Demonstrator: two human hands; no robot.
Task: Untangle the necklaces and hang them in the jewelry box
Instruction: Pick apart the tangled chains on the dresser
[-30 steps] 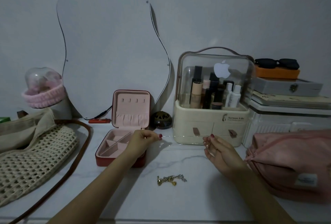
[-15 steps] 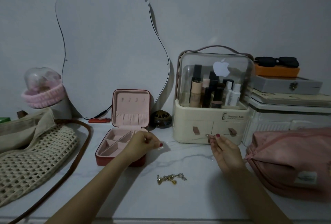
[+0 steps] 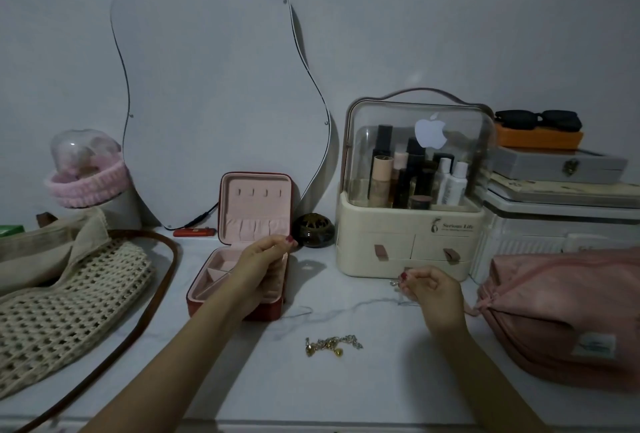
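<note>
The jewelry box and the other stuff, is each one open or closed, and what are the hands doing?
jewelry box: open, lid upright
left hand: pinching a thin chain
right hand: pinching a thin chain
gold necklace: bunched on the table
cosmetics organizer: cover and drawers closed
pink pouch: zipped shut

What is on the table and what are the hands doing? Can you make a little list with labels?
jewelry box: open, lid upright, hooks bare
left hand: over the box, fingers pinched, maybe on a thin chain
right hand: fingers pinch a small silver piece
gold chain: lying loose on the table, untouched
cosmetics organizer: behind the right hand
pink pouch: far right
woven bag: far left
</note>
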